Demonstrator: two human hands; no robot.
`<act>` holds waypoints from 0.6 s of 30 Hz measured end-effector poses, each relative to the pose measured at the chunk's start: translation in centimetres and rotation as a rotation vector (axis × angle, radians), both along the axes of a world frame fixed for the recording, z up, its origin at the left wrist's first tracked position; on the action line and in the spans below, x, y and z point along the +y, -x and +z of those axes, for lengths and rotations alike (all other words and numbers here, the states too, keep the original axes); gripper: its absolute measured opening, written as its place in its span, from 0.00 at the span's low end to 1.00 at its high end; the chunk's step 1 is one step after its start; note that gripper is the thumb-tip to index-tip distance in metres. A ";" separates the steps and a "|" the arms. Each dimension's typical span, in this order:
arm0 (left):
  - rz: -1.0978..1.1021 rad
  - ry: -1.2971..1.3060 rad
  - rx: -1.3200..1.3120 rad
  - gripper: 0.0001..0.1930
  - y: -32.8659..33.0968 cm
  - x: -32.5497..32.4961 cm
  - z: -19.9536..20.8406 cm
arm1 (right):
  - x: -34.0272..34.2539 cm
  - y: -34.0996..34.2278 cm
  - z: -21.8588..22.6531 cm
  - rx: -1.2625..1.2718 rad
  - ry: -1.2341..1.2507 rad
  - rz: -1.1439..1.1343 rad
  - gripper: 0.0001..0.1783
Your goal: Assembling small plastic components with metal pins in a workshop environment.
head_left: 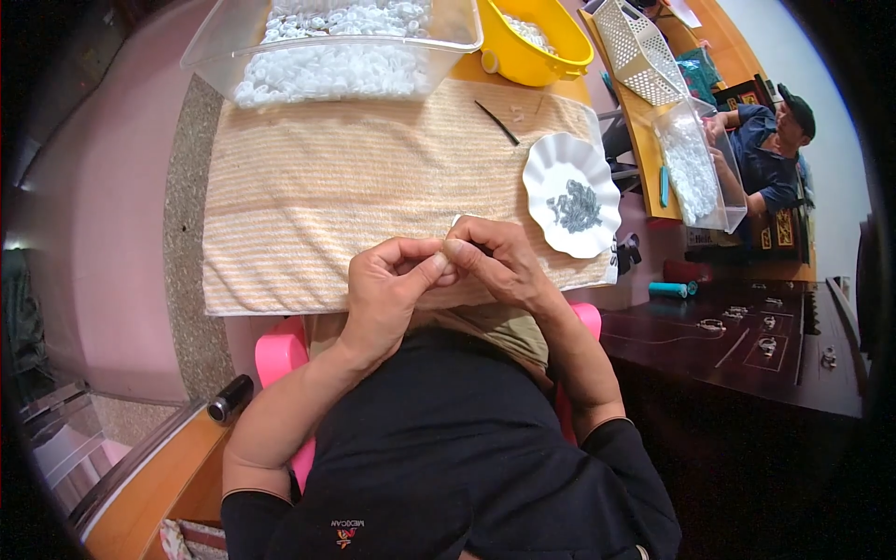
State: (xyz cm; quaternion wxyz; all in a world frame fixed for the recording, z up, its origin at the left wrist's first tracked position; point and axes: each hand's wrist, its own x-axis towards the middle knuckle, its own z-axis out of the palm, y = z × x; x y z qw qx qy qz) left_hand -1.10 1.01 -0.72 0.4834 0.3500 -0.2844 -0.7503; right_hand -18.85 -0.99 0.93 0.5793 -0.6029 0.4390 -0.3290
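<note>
My left hand (390, 280) and my right hand (499, 263) meet over the near edge of a striped towel (308, 196). Thumbs and fingertips of both are pinched together, and whatever sits between them is too small or too hidden to make out. Just right of my right hand lies a white scalloped plate (544, 168) with a heap of small dark grey pieces (576, 206). Beyond the plate, a thin black stick (497, 122) rests on the towel, with a few tiny pale bits (516, 114) beside it.
At the back stand a clear plastic bin (457, 42) of small white plastic parts and a yellow tub (560, 67). To the right, another person (761, 140) sits by a second clear bin (737, 201) and a white perforated basket (639, 51). A dark table (681, 345) fills the lower right.
</note>
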 end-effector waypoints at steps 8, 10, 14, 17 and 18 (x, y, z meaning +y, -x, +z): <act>-0.006 -0.021 0.039 0.09 0.0 -0.4 0.1 | -0.3 0.3 1.0 0.066 0.031 0.030 0.11; -0.018 -0.037 0.033 0.09 -0.1 -0.5 0.4 | -0.5 0.4 1.2 0.048 0.019 0.034 0.10; -0.019 -0.041 0.050 0.09 -0.3 -0.5 0.4 | -0.9 0.8 1.4 0.031 0.035 0.044 0.09; -0.001 -0.084 0.070 0.09 -0.4 -0.5 0.6 | -2.0 1.2 3.0 0.127 0.050 -0.003 0.08; 0.010 -0.095 0.083 0.09 -0.4 -0.5 0.6 | -2.5 1.4 3.2 0.122 0.117 -0.023 0.08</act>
